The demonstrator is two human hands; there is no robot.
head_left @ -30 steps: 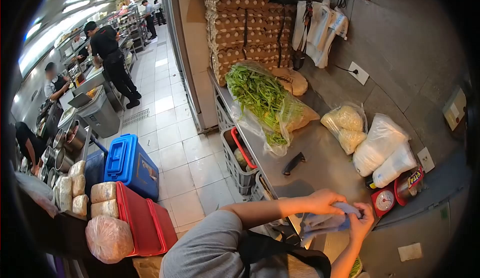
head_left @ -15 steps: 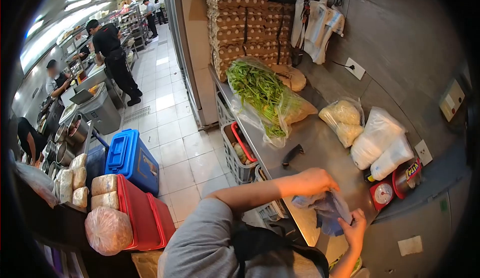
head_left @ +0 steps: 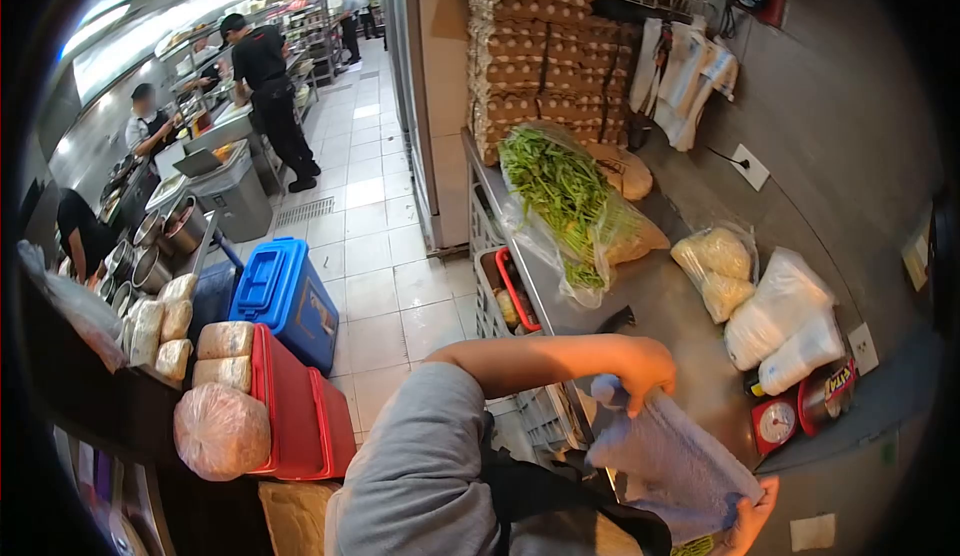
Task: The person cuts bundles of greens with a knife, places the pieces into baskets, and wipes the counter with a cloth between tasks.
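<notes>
A bluish-grey cloth [head_left: 680, 466] is stretched between my two hands above the steel table. My left hand [head_left: 645, 371] grips its upper end with the fingers closed and pointing down. At its lower right corner, my right hand [head_left: 750, 516] is closed on the edge. Just beyond my left forearm lies a black-handled tool [head_left: 618, 320], mostly hidden by the arm. Leafy greens [head_left: 560, 191] in a clear plastic bag lie farther up the table. Some green also shows below the cloth, largely covered.
Stacked egg trays [head_left: 540, 66] stand at the table's far end. Along the wall are bags of pale food [head_left: 715, 266], white plastic-wrapped packs [head_left: 785, 311] and a red scale [head_left: 775, 423]. Blue [head_left: 285, 301] and red bins [head_left: 325, 421] stand left. Several people work beyond the aisle.
The cloth has gone from bunched to spread out as my hands moved apart, the right one downward and rightward. The camera view has shifted, and my left forearm now covers more of the black-handled tool.
</notes>
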